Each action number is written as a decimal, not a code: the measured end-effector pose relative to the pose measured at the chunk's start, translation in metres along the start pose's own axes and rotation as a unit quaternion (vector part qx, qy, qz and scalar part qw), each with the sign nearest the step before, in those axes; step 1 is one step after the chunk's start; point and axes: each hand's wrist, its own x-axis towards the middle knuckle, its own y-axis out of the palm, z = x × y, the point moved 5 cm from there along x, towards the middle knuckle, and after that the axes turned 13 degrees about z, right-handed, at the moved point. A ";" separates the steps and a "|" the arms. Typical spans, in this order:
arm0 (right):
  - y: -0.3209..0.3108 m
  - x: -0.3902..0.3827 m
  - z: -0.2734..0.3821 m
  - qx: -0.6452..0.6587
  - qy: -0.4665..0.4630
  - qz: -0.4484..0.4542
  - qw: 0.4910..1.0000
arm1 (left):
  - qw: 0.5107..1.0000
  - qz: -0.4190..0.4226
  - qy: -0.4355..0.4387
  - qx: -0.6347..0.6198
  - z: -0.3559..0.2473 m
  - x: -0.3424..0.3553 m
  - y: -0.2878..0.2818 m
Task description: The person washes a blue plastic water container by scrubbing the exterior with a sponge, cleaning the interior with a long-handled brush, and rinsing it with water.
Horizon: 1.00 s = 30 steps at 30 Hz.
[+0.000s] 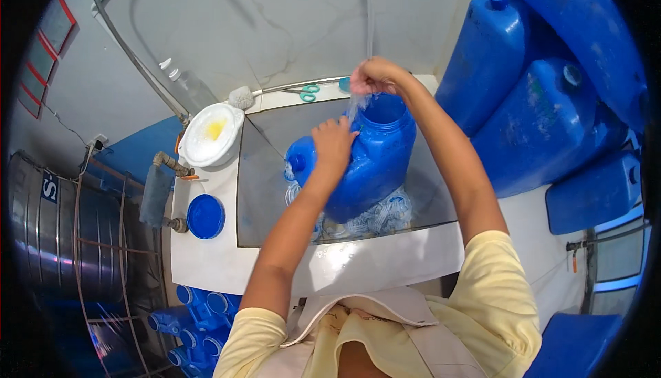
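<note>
The jug (368,164) sits in the sink (265,192), the bowl (231,145) left of it, the scissors (309,93) behind

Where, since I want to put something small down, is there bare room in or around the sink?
Bare: the white counter in front of the sink, and the sink's left part, between the white basin and the blue jug. Crowded: the back edge, with a brush and scissors, and under the jug, where clear plastic pieces lie.
</note>
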 end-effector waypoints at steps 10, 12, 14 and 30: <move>-0.010 0.027 -0.028 0.088 0.038 0.087 0.992 | 0.982 -0.150 0.106 0.038 -0.084 0.033 0.031; -0.008 0.006 -0.015 0.058 0.036 0.127 0.989 | 0.978 -0.168 0.115 0.048 -0.093 0.036 0.034; -0.012 -0.006 -0.009 0.108 0.011 0.117 0.987 | 0.974 -0.178 0.123 0.059 -0.109 0.039 0.037; -0.034 -0.016 -0.012 -0.052 0.025 -0.027 0.998 | 0.985 -0.029 0.137 -0.099 -0.090 0.068 0.047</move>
